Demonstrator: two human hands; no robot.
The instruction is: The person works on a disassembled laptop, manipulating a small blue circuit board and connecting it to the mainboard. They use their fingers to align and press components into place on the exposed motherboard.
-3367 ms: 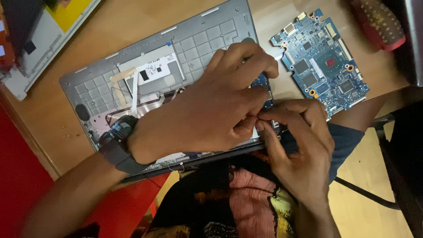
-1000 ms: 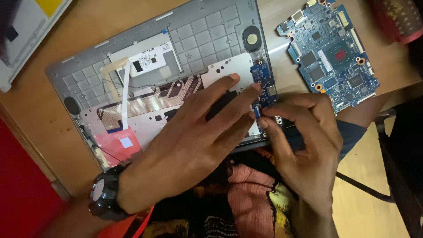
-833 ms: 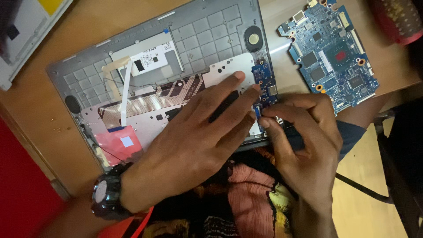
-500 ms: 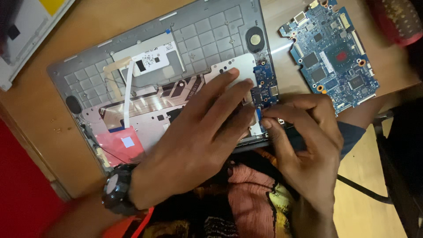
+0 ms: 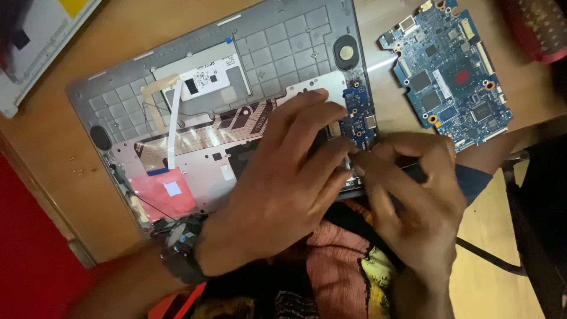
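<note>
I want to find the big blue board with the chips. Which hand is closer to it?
Right. The right hand sits just below the big blue circuit board, near its lower edge but not touching. The left hand rests flat inside the open laptop shell, farther left.

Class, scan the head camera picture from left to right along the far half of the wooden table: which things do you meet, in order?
White tray with yellow patch → grey opened laptop case → small blue daughterboard → large blue circuit board → red object at the right edge.

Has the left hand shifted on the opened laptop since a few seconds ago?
Yes. The left hand was bunched over the small blue board; now it lies flatter and lower-left, leaving the board uncovered.
</note>
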